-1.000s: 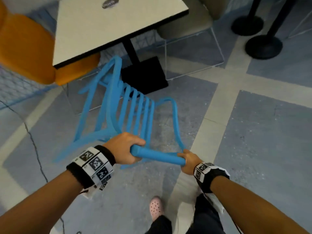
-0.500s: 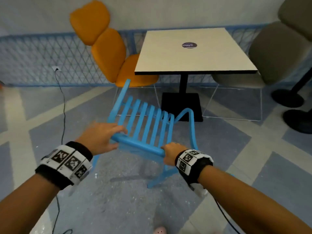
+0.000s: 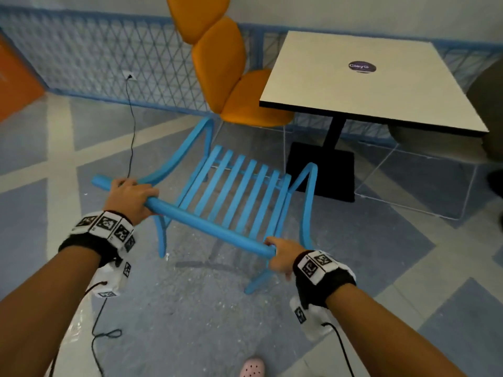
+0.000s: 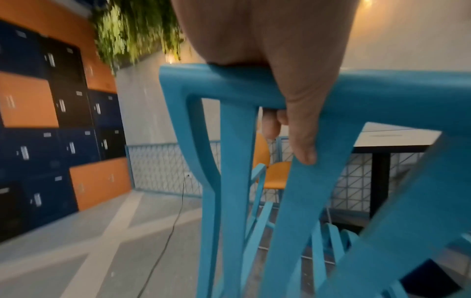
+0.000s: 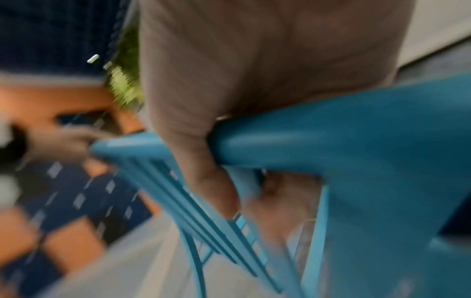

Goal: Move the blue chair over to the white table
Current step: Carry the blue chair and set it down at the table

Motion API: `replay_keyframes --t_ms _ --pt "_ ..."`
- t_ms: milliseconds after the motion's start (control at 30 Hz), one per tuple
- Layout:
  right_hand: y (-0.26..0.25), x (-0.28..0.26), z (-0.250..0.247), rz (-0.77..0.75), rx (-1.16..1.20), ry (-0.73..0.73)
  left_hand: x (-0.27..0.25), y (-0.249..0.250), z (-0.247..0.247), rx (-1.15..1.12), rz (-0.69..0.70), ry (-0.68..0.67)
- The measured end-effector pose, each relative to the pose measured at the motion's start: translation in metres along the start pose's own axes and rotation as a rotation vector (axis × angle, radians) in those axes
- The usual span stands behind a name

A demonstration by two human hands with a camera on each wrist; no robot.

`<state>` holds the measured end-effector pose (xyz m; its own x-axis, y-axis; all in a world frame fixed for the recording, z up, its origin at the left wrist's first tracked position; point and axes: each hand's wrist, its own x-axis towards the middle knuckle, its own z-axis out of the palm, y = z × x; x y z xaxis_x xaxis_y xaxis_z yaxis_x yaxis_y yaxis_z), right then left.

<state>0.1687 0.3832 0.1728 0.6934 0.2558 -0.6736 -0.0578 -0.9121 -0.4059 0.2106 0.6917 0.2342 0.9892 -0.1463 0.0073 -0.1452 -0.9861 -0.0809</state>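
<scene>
And the view swings up again: half a second back the white table (image 3: 362,77) sat dead ahead, now it has slid off to the right and the blue chair (image 3: 239,194) has turned with it, its top rail running on a slant from upper left to lower right.

Nearest first: a pink shoe (image 3: 251,368) at the bottom edge, then both forearms with their marker bands. The right hand (image 3: 280,257) is wrapped round the near end of the top rail; the right wrist view is blurred, but the thumb is under the rail and the fingers curl over it. The left hand (image 3: 130,195) clamps the far end, fingers curled over the top, thumb down the near face, clear in the left wrist view.

The chair looks tipped toward the person, seat slats facing the table, with the black table base (image 3: 321,170) just beyond its front. An orange chair (image 3: 217,63) stands to the table's left, with a blue mesh fence (image 3: 109,55) behind.

My read: rigid moulded frame, light enough for two hands, smooth and a touch slippery. The top rail, hands well apart, is the right hold for steering it in.
</scene>
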Motion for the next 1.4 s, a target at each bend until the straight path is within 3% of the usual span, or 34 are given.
replay_keyframes --t_ms 200,333,433,600,767,966,1133,1400 --pt "0.003 -0.012 -0.01 -0.058 -0.198 0.127 -0.033 -0.005 0.041 -0.173 -0.069 0.102" --pt "0.025 -0.03 -0.004 -0.019 -0.348 0.106 -0.092 0.031 0.085 -0.271 -0.194 0.127" --pt "0.053 -0.052 -0.002 0.054 -0.341 0.079 -0.102 0.068 0.09 -0.28 -0.213 0.139" --pt "0.1 -0.093 0.012 0.193 -0.288 0.111 -0.098 0.12 0.086 -0.223 -0.084 0.164" --pt "0.153 -0.145 0.041 0.356 -0.218 0.152 -0.102 0.18 0.079 -0.155 0.111 0.055" --pt "0.202 -0.165 0.024 0.456 -0.165 0.204 -0.065 0.242 0.067 -0.158 0.232 -0.015" --pt "0.237 -0.153 -0.012 0.441 -0.194 0.239 -0.023 0.272 0.068 -0.081 0.312 -0.067" --pt "0.276 -0.107 -0.081 0.324 -0.249 0.256 0.047 0.301 0.063 -0.148 0.129 -0.097"
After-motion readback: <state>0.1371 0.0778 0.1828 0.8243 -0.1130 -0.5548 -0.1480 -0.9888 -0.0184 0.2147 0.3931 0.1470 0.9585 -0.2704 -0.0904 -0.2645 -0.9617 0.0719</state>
